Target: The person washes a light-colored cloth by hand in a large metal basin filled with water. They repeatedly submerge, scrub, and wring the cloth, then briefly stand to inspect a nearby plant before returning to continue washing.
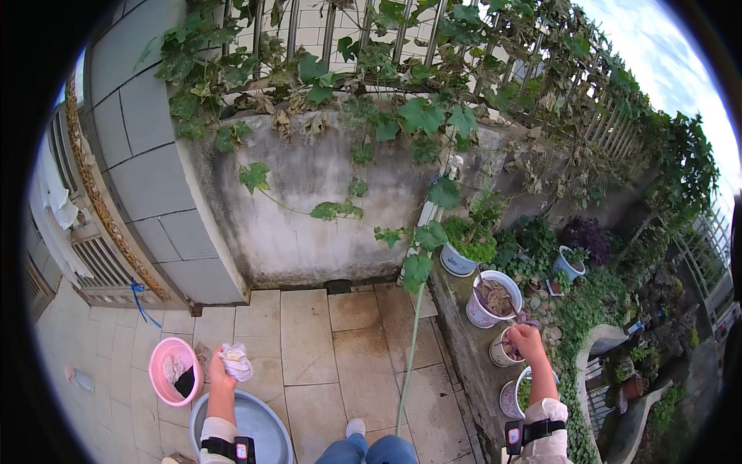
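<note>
A bunched white cloth [236, 362] is held in my left hand [220, 368], above the rim of a large grey basin [272, 426]. To the left of that hand stands a pink plastic basin [156, 385] with light and black cloths [185, 381] in it. My right hand [526, 341] is over a small flowerpot [498, 354] on the raised ledge, its fingers bent at a purplish plant stem [526, 319]; whether they grip it I cannot tell. Just beyond is a larger white patterned pot [481, 310] of soil, and nearer me a pot [510, 400] with green leaves.
A green hose [413, 348] crosses the tiled floor towards a pipe with a tap [455, 165] at the stained wall [324, 232]. Leafy vines [423, 116] hang from the metal railing. More potted plants line the ledge [449, 301] at the right. A gate with a blue tie [139, 296] is at the left.
</note>
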The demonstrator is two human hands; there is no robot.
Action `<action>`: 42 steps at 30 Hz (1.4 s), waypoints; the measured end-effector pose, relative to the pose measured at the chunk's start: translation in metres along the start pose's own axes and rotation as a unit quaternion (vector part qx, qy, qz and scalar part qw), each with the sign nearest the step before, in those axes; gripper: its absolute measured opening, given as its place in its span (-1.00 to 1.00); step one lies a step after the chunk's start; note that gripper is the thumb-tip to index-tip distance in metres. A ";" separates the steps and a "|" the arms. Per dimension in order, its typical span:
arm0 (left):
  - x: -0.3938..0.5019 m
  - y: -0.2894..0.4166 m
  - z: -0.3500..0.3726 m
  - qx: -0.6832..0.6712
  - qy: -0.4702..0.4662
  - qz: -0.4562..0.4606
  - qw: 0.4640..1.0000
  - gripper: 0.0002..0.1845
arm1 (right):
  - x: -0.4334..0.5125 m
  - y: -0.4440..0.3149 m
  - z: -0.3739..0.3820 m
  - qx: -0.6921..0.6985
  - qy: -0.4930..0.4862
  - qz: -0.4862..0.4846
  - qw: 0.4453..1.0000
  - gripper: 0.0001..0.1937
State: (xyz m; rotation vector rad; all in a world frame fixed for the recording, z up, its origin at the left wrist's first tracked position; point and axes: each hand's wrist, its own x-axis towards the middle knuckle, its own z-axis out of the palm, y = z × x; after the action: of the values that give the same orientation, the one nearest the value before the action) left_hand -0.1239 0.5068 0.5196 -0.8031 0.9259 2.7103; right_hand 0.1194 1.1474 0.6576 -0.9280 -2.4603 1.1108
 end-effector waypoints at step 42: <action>0.100 -0.041 0.147 -0.133 0.138 0.171 0.966 -0.68 | 0.683 -0.122 0.077 -0.369 -0.051 -0.273 0.887 -0.45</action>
State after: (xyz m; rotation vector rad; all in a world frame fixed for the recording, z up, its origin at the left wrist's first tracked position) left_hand -0.2588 0.6277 0.5417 -1.1989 0.8244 3.1278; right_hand -0.4859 1.4940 0.6956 -0.2592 -2.9905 0.0144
